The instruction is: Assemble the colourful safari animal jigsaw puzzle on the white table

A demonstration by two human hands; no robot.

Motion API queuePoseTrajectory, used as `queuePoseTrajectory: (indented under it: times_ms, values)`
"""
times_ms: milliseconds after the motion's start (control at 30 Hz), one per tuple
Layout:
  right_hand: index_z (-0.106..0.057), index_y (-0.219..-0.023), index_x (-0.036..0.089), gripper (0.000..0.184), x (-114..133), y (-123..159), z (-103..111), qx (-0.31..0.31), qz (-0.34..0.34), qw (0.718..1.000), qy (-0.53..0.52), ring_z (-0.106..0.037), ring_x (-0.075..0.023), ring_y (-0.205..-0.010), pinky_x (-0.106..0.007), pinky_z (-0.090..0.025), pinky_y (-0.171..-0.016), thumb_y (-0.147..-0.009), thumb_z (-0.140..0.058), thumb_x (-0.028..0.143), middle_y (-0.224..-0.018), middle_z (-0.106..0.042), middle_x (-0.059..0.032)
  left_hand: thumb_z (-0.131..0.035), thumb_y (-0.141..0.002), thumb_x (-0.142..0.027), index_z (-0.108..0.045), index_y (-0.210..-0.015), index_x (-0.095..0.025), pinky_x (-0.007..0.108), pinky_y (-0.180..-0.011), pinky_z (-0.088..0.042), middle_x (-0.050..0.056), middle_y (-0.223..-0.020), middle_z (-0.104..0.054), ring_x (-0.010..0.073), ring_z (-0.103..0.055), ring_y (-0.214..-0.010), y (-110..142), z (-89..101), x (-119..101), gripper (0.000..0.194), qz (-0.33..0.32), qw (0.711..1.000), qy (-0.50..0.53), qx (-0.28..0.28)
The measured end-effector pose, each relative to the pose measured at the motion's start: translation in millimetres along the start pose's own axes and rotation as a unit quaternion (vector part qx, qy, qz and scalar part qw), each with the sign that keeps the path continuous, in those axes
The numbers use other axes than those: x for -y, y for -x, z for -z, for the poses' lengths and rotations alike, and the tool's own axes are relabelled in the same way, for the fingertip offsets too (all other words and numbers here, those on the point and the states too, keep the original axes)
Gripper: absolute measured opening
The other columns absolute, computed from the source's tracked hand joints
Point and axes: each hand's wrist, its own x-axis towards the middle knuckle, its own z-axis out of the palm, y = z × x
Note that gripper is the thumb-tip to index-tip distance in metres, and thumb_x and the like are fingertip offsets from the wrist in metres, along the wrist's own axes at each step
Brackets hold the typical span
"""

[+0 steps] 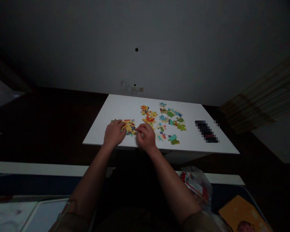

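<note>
Puzzle section, apparently joined, flat near the front edge of the white table, left of the other pieces. Left hand laid over its left side, fingers close together and lowered, thumb apart, probably to keep the section from sliding. Right hand at the opposite edge, fingers curled inward, index tip against or just beside the border (no telling from this view whether anything pinched against the thumb). Other pieces spread beyond and rightward, likely for easy sight and reach. Forearms stretched forward, converging, wrists about level with the table's near edge.
</note>
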Motion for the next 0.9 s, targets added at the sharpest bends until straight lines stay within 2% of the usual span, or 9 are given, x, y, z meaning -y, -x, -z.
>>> queuePoseTrajectory:
  times_ms: [100, 200, 367, 500, 633, 767, 900]
  values:
    - [-0.065, -0.080, 0.024, 0.021, -10, 13, 20, -0.132, -0.043, 0.989, -0.042, -0.058, -0.0215, -0.087, -0.040, -0.049, -0.079, -0.079, -0.049, 0.011, -0.088, -0.059, -0.0052, -0.045, -0.090, -0.034, -0.066, -0.115, -0.023, 0.046, -0.099, -0.037, 0.008, -0.131, -0.055, 0.0301, -0.045, -0.121, 1, -0.1, 1, 0.034, -0.004, 1.000, 0.005, -0.001]
    - [-0.065, -0.080, 0.023, 0.018, -24, 27, 51, -0.189, -0.066, 0.979, -0.024, -0.058, -0.0214, -0.086, -0.041, -0.049, -0.080, -0.079, -0.050, 0.012, -0.086, -0.059, -0.0046, -0.044, -0.091, -0.033, -0.065, -0.116, -0.020, 0.046, -0.099, -0.037, 0.010, -0.131, -0.055, 0.0296, -0.045, -0.121, 1, 0.3, 2, 0.035, -0.019, 1.000, 0.001, -0.005]
    - [-0.065, -0.088, 0.021, 0.017, -53, 47, 105, -0.190, -0.120, 0.973, 0.053, -0.058, -0.0213, -0.088, -0.039, -0.048, -0.080, -0.079, -0.052, 0.015, -0.092, -0.061, -0.0052, -0.045, -0.091, -0.035, -0.064, -0.117, -0.019, 0.046, -0.097, -0.036, 0.011, -0.131, -0.055, 0.0295, -0.046, -0.119, 1, 0.7, 3, 0.036, -0.024, 1.000, 0.002, -0.008]
    - [-0.064, -0.095, 0.020, 0.020, -72, 68, 133, -0.162, -0.163, 0.964, 0.130, -0.057, -0.0227, -0.087, -0.041, -0.046, -0.080, -0.080, -0.051, 0.019, -0.094, -0.062, -0.0069, -0.045, -0.091, -0.037, -0.064, -0.118, -0.019, 0.047, -0.097, -0.036, 0.011, -0.132, -0.054, 0.0301, -0.046, -0.118, 1, 0.3, 4, 0.038, -0.026, 1.000, -0.001, -0.006]
    - [-0.063, -0.102, 0.020, 0.025, -85, 88, 140, -0.129, -0.145, 0.957, 0.215, -0.055, -0.0268, -0.101, -0.046, -0.042, -0.091, -0.081, -0.051, 0.026, -0.103, -0.064, -0.0098, -0.045, -0.091, -0.038, -0.063, -0.119, -0.021, 0.047, -0.096, -0.037, 0.009, -0.132, -0.054, 0.0298, -0.046, -0.118, 0, -1.1, 3, 0.038, -0.023, 1.000, -0.013, -0.004]
    - [-0.061, -0.110, 0.020, 0.030, -89, 104, 131, -0.113, -0.157, 0.941, 0.277, -0.048, -0.0292, -0.119, -0.049, -0.034, -0.099, -0.085, -0.050, 0.031, -0.119, -0.062, -0.0106, -0.046, -0.090, -0.036, -0.063, -0.120, -0.024, 0.045, -0.099, -0.038, 0.006, -0.133, -0.054, 0.0286, -0.045, -0.120, -1, -2.6, 2, 0.036, -0.002, 0.999, -0.035, 0.003]
    - [-0.060, -0.113, 0.020, 0.030, -90, 112, 122, -0.100, -0.168, 0.935, 0.296, -0.047, -0.0273, -0.122, -0.048, -0.032, -0.101, -0.088, -0.047, 0.032, -0.124, -0.060, -0.0098, -0.045, -0.091, -0.036, -0.063, -0.118, -0.022, 0.045, -0.099, -0.038, 0.006, -0.133, -0.054, 0.0295, -0.045, -0.120, -1, -3.5, 1, 0.036, -0.008, 0.999, -0.045, 0.009]
